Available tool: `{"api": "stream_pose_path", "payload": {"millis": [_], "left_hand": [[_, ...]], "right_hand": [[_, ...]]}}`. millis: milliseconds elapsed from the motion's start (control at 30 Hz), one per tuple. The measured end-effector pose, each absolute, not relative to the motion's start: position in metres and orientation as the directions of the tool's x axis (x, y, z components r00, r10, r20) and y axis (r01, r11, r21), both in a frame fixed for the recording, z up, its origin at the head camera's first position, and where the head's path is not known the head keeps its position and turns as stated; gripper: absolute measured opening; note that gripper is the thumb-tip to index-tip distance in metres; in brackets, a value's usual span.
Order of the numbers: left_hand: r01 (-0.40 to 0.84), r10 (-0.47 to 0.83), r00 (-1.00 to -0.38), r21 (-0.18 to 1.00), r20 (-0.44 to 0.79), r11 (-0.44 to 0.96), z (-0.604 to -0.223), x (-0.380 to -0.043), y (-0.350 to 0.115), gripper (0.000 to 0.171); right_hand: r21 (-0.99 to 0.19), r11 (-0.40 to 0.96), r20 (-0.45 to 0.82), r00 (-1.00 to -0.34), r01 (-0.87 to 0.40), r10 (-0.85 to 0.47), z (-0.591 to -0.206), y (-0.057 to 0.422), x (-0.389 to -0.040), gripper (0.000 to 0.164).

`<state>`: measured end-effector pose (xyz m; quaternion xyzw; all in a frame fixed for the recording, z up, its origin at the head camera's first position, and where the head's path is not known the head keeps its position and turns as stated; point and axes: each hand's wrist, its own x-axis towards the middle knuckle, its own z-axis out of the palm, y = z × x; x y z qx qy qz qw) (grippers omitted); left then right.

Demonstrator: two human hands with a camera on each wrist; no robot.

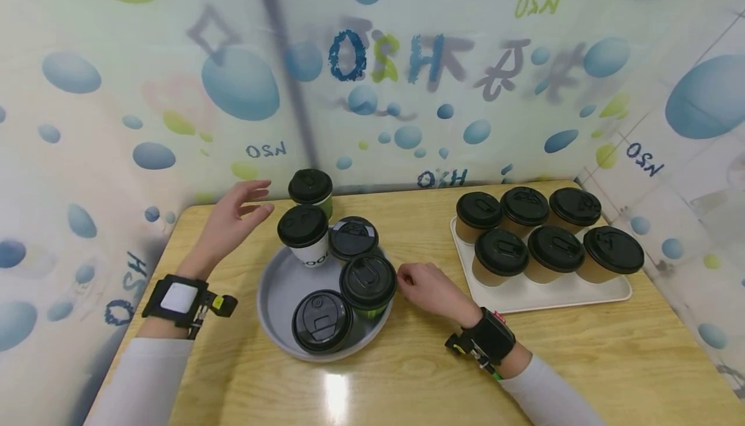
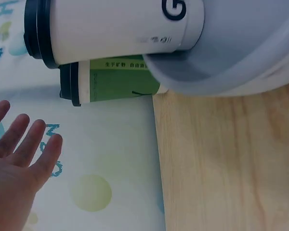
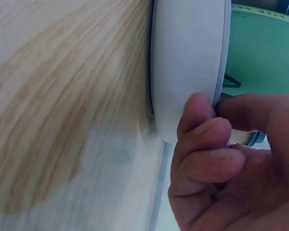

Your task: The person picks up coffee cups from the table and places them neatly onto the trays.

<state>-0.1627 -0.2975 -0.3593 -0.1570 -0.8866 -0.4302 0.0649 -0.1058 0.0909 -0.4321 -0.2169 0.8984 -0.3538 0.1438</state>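
Note:
My left hand (image 1: pixel 238 209) is raised with fingers spread, left of a white paper cup (image 1: pixel 311 251) with a black lid, and holds nothing. That cup stands in a round grey tray (image 1: pixel 273 322). Behind it, a green paper cup (image 2: pixel 120 79) with a black lid stands outside the tray, near the table's back edge. At the tray's right side, my right hand (image 1: pixel 433 290) pinches the rim between thumb and curled fingers, beside another green cup (image 3: pixel 265 53). Two more black-lidded cups, one at the back (image 1: pixel 353 238) and one at the front (image 1: pixel 322 322), share the tray.
A white rectangular tray (image 1: pixel 524 300) on the right carries several brown paper cups (image 1: pixel 491 271) with black lids. The wooden table (image 1: pixel 419 374) meets a patterned wall covering (image 1: pixel 361 135) at the back. A similar covering runs along the left side.

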Motion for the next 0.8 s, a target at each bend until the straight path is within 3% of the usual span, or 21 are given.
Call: {"api": "stream_pose_path", "payload": {"millis": [367,800], "left_hand": [[0.294,0.383,-0.924,0.659,0.01,0.692,-0.335,-0.225,-0.282,0.069],[0.356,0.46,-0.878,0.46,-0.135,0.813,-0.333,-0.265,-0.246,0.088]], "right_hand": [[-0.707,0.655,-0.115,-0.87,-0.267,-0.479,-0.431,0.091,-0.106,0.025],[-0.709,0.656,-0.122,-0.872,-0.258,-0.474,-0.433,0.09,-0.107,0.026]]}}
